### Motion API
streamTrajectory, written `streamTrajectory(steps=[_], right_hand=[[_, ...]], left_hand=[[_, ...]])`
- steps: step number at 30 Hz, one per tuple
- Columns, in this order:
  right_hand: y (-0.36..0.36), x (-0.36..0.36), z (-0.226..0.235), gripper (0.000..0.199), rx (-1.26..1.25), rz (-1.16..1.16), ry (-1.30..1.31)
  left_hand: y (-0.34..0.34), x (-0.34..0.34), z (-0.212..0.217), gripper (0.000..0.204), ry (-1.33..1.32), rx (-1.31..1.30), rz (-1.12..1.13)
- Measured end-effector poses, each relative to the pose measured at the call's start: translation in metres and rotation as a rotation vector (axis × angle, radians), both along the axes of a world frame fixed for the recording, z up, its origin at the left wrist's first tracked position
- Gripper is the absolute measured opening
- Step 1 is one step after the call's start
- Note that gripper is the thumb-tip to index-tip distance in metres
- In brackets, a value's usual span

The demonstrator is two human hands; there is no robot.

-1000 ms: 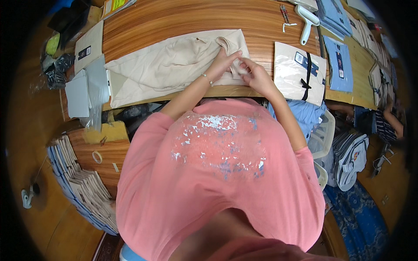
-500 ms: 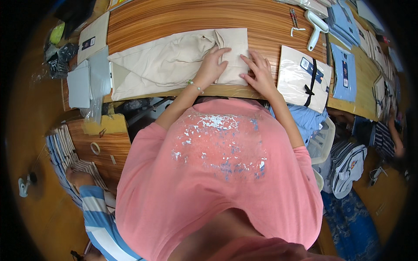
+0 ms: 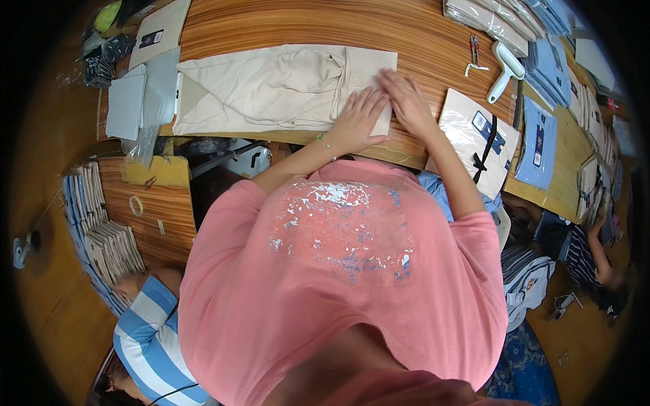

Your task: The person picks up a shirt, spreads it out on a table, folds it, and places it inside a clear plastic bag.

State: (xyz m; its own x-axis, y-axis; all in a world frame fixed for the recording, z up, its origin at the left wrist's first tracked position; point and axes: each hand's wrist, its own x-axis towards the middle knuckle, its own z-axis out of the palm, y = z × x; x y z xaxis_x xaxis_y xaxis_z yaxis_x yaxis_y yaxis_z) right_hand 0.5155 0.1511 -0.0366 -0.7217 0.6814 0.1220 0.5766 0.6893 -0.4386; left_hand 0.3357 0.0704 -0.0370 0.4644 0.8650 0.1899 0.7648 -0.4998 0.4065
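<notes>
- My left hand [image 3: 357, 120] is flat, palm down, fingers spread, on the right end of the cream folded garment [image 3: 271, 88]. It's pressing, not grabbing anything.
- My right hand [image 3: 406, 101] is flat too, fingers stretched out and pointing toward the far edge of the desk [image 3: 420, 40]. It lies across the garment's right edge, part on cloth and part on wood, and holds nothing either.
- The two hands are just beside each other, nearly touching at the fingers.
- The garment's long axis runs left to right along the near edge of the desk. Its left end has a corner folded in as a triangle, near some clear plastic sleeves [image 3: 139, 101] at the left edge. Its right end stops under my hands.
- Honestly can't tell what kind of garment it is, just seams and folds, maybe a pocket line toward the right.
- The near long edge of the cloth sits right at the desk's near edge, and my pink shirt [image 3: 338, 271] cuts off everything under that.
- Right of my right hand, touching the forearm side, there's a packed cream garment with a dark ribbon [image 3: 477, 142], hanging a bit over the near edge.
- Farther toward the right: a white lint roller [image 3: 504, 68], small snips [image 3: 474, 54] and blue packed pieces [image 3: 538, 142]. The fisheye bends them badly, so details are mush.
- A person in a blue-striped top [image 3: 152, 331] is at lower left, partly cut off.
</notes>
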Motion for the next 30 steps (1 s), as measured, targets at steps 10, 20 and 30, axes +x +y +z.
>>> streamTrajectory(steps=[10,20,30], right_hand=[[0.037,0.016,0.008,0.062,0.258,-0.092,-0.259],[0.091,-0.041,0.016,0.044,0.482,0.567,-0.369],[0.079,-0.144,0.142,0.038,-0.69,0.743,-0.728]], left_hand=[[-0.019,0.018,-0.004,0.098,-0.007,-0.088,0.016],[-0.022,0.011,-0.026,0.062,-0.061,-0.026,0.197],[-0.076,-0.127,0.024,0.045,-1.794,-1.238,0.409]])
